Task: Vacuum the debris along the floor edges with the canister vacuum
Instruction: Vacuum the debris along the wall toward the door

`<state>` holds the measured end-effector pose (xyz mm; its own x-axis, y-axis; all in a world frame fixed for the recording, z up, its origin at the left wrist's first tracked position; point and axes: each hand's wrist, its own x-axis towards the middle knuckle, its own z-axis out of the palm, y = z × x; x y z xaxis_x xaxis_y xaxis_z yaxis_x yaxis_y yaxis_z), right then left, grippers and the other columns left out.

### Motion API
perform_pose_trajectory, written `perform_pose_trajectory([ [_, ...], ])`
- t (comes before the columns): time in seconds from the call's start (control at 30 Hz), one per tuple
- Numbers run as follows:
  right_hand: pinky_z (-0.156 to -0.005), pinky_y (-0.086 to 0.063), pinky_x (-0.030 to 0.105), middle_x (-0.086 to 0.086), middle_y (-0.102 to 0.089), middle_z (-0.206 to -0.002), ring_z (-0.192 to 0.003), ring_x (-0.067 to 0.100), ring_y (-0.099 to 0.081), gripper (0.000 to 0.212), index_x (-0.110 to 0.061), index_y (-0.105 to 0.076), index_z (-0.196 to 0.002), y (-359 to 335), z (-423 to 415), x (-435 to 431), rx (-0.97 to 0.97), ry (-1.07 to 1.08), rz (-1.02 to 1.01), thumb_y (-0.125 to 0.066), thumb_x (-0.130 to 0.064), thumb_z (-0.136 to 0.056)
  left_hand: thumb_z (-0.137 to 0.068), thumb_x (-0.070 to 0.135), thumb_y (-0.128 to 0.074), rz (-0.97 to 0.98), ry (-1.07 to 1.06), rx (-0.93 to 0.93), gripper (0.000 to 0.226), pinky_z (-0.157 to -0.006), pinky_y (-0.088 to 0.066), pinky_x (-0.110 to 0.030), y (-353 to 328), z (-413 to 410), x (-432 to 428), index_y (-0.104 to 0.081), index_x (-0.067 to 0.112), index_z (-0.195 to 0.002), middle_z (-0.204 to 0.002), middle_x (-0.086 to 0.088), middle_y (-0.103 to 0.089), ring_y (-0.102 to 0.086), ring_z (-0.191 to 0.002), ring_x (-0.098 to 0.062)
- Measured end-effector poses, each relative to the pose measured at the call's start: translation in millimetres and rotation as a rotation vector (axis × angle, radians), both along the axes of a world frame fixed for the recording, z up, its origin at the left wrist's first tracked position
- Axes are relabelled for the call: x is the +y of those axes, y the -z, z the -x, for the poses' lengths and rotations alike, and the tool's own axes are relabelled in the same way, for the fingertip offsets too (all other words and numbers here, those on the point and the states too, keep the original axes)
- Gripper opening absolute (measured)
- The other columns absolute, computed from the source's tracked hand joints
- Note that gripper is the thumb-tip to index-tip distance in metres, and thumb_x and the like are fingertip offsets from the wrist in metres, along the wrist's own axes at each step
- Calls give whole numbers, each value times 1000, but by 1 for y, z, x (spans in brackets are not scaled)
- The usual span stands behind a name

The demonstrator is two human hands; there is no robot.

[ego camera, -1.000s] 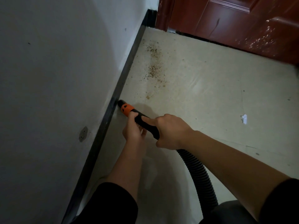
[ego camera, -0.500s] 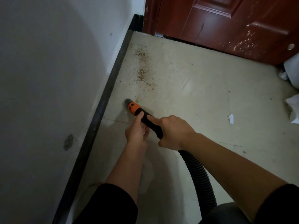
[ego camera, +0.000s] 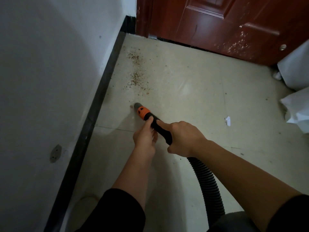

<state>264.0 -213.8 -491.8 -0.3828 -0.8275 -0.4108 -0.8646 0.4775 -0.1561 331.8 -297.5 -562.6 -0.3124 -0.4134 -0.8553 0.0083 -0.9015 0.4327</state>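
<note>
At the bottom edge, the dark rounded body of the vacuum [ego camera: 234, 221] sits between the person's arms, both in black sleeves [ego camera: 120, 213]. A ribbed black hose [ego camera: 206, 179] rises from it and runs forward into the right hand [ego camera: 185, 138]. That hand is wrapped tightly around the back of the black nozzle [ego camera: 160, 129], with the index finger lying along the top. Just ahead and to the left, the left hand [ego camera: 145, 138] grips the same nozzle from the side. One finger reaches up to the orange collar [ego camera: 143, 112] and the others curl beneath.

The grey tip [ego camera: 137, 105] of the nozzle points down at the pale floor [ego camera: 192, 97], a little way out from the black baseboard [ego camera: 93, 118], with a few crumbs right beside it. Beyond the tip, the main debris [ego camera: 137, 77], brown and grainy, lies in scattered patches near the baseboard, trailing toward the corner.

A small white scrap [ego camera: 227, 121] lies on the floor to the right of the hands. White crumpled material [ego camera: 297, 111] sits at the right edge. The grey wall [ego camera: 50, 81] on the left carries a small oval plate [ego camera: 55, 153]. Farthest off stands a red-brown door [ego camera: 217, 22], its lower part flecked with white.
</note>
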Motion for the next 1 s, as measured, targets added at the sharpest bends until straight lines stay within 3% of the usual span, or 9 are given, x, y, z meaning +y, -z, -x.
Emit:
perform_pose_trajectory([
  [0.33,-47,-32,25,-7,-45,-69,-63,14,-43,89,-39,-21,-150,5,3,-10,-7,14,27,-63,-19,-74,-87,25,-73,5,-19,-8,35,-64,-55,-24,0,4,-13,-67,1,-111,-100,-13,-73,-69,-83,-19],
  [0.57,-50,-32,26,-6,-44,-70,-68,18,-46,90,-41,-21,-150,7,-5,-17,-15,-22,29,-63,-21,-74,-83,26,-74,26,-76,-88,21,-56,-49,-24,2,-3,-16,-66,7,-84,-82,-9,-71,-63,-65,-16],
  [0.77,-52,-38,28,-2,-52,-76,-68,18,-49,91,-41,-20,-150,6,-4,-15,-39,-31,24,-64,-20,-73,-81,25,-74,39,-110,-140,20,-56,-48,-25,-2,-2,-11,-65,7,-78,-74,-7,-67,-59,-60,-16],
  [1.0,-53,-40,28,-6,-46,-70,-67,17,-48,90,-41,-20,-150,2,2,-7,-26,21,0,-64,-20,-74,-82,28,-74,26,-46,-132,25,-46,-42,-23,-4,9,-4,-67,5,-86,-73,-7,-65,-53,-51,-14],
])
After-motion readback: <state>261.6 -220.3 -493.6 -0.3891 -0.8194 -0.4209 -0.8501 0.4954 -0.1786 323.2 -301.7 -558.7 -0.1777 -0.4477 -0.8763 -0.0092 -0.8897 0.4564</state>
